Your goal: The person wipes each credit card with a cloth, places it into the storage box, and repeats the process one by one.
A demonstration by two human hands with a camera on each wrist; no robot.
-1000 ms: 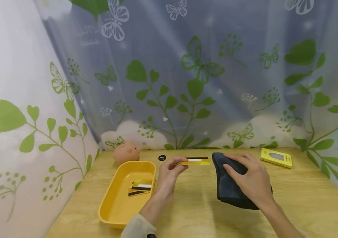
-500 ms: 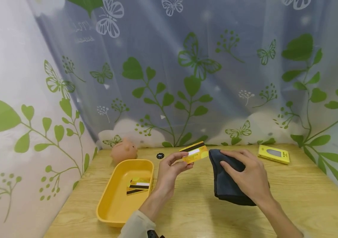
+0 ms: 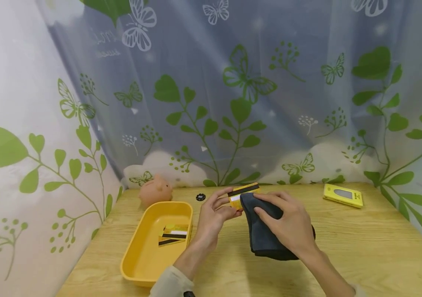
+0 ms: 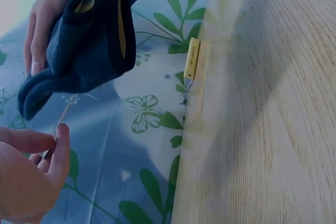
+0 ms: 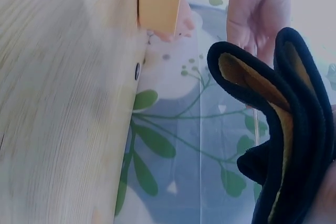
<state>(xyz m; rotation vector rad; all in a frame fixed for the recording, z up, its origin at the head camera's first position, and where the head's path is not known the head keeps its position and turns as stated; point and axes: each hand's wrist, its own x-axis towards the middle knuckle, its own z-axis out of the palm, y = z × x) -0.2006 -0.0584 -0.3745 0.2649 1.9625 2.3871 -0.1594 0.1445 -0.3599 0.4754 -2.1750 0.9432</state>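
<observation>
My left hand (image 3: 211, 220) pinches a yellow card (image 3: 243, 189) with a black stripe and a white strip, tilted up over the table. In the left wrist view the card (image 4: 64, 113) appears edge-on between thumb and fingers. My right hand (image 3: 290, 225) grips a folded dark blue cloth (image 3: 263, 235), thumb on its near face. The cloth's left edge overlaps the card's right part in the head view; whether they touch, I cannot tell. Seen from the right wrist, the cloth (image 5: 299, 129) has dark edging and yellow-brown inside its folds.
A yellow tray (image 3: 131, 258) on the left holds several similar cards (image 3: 174, 235). Behind it sits a pink piggy bank (image 3: 155, 191), with a black poker chip (image 3: 200, 197) to its right. A yellow box (image 3: 342, 195) lies at the back right, near the patterned curtain (image 3: 196, 82).
The card was first nearly flat, then tilted to show its striped face. My right hand has brought the cloth leftward, so it now covers part of the card.
</observation>
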